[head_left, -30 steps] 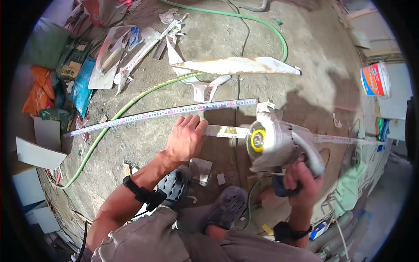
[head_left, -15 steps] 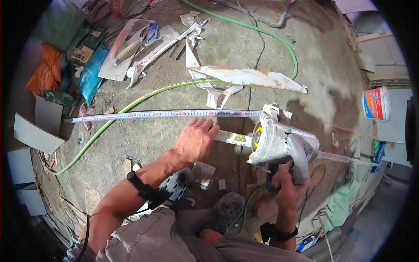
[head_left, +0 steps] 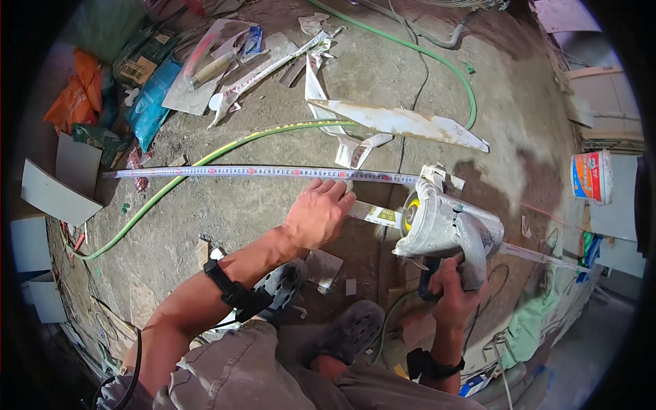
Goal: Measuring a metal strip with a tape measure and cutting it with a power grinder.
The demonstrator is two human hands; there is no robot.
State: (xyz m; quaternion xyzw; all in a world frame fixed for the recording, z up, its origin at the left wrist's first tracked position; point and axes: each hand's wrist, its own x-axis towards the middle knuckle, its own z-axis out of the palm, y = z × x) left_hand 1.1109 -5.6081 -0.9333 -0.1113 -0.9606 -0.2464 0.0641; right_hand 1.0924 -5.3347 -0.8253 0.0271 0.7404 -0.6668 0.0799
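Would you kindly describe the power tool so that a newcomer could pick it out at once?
From the wide grey floor, go right of the middle to the person's right hand. The power tool is the bulky, whitish body held there. A round yellow part on its left side sets it apart from the flat, pale strips nearby.
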